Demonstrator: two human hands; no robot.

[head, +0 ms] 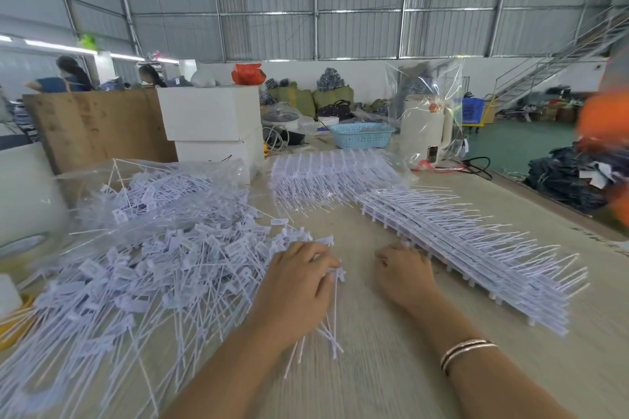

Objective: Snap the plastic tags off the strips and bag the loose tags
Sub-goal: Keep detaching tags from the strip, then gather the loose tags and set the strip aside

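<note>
Head view, slightly motion-blurred. Left hand [299, 282] lies palm down at the right edge of the loose tags [143, 269], fingers curled over a small bunch of them; white stems stick out below the palm and past the fingertips, so it holds tags, though how tight the grip is cannot be told. Right hand [405, 274] rests on the table [391, 367], fingers curled at the near end of the strips [476, 248]; whether it grips a strip or only touches the end cannot be told. A bracelet [466, 352] sits on the right wrist. The loose tags form a wide heap over the left half of the table, flags and stems pointing all ways. The strips lie stacked in a long row running from beside the right hand away to the right, stems fanning outward. A second stack of strips [333, 177] lies farther back, partly on clear plastic. A clear bag [160, 180] lies behind the heap with tags on or in it. Further back: white boxes [211, 119], a blue basket [362, 135], a white appliance [423, 127] under clear film.
</note>
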